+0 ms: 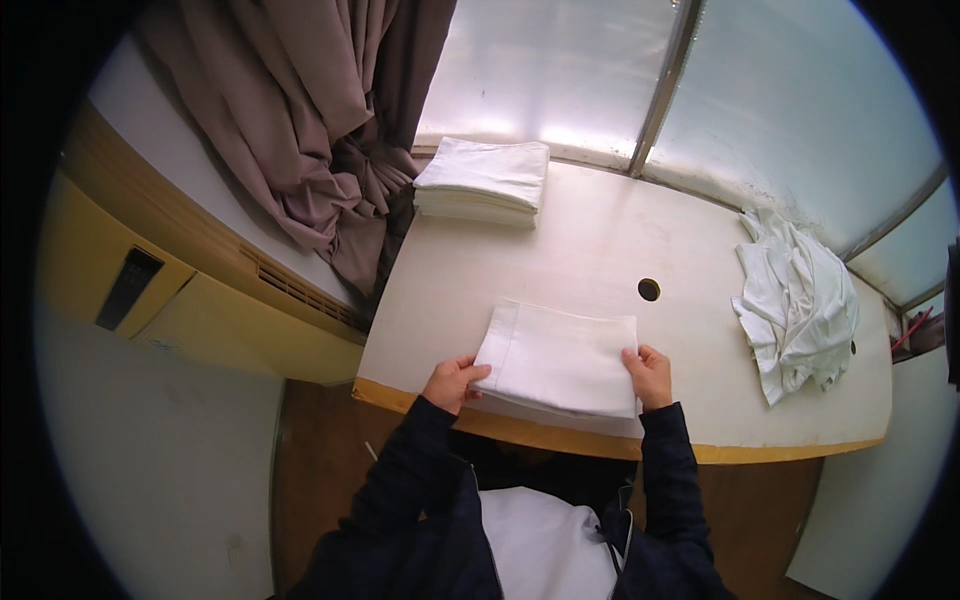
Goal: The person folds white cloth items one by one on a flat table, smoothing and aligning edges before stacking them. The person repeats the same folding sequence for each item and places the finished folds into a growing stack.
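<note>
A folded white cloth [559,360] lies at the near edge of the white table, flat and roughly rectangular, with a seam along its left side. My left hand [454,382] pinches its lower left corner, thumb on top. At the right edge, my right hand [649,375] grips the cloth the same way, its fingers partly hidden. Toward the back left of the table stands a neat stack of folded white cloths [481,184]. A loose, crumpled heap of white cloth [799,304] rests on the right part.
The white table [585,247] has a round cable hole [649,289] and a worn, yellowish front edge. Frosted window panes [540,75] rise behind it. A mauve curtain [300,135] hangs bunched at the left, above a yellow air-conditioner unit [225,315].
</note>
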Action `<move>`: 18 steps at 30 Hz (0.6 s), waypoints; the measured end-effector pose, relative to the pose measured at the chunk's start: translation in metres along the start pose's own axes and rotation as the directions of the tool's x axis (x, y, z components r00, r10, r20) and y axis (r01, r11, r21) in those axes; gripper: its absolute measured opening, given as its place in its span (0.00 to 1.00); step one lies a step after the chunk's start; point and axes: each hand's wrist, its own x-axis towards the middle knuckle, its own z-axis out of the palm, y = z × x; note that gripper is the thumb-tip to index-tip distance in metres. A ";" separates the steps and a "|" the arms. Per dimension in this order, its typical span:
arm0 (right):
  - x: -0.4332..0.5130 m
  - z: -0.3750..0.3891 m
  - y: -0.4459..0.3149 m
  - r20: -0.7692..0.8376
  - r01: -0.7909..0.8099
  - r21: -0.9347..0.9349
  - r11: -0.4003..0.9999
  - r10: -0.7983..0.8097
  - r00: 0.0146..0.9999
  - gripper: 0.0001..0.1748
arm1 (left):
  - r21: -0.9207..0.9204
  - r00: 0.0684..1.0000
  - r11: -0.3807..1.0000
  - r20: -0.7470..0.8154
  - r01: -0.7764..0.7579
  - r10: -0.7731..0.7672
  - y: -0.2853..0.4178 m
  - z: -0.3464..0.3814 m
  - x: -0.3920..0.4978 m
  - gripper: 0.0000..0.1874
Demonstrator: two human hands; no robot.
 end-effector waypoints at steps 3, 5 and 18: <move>0.018 0.002 -0.055 0.020 0.194 0.013 0.981 -0.194 0.981 0.11 | 0.029 0.994 0.995 0.064 -0.091 0.089 0.056 0.006 0.010 0.19; 0.040 0.014 -0.098 0.028 0.315 0.084 0.945 -0.318 0.948 0.11 | 0.094 0.973 0.974 0.118 -0.208 0.196 0.105 0.006 0.024 0.19; 0.322 0.195 -0.206 -0.064 0.605 0.075 0.793 -0.601 0.796 0.17 | 0.238 0.802 0.830 -0.227 -0.504 0.552 0.328 -0.087 0.223 0.13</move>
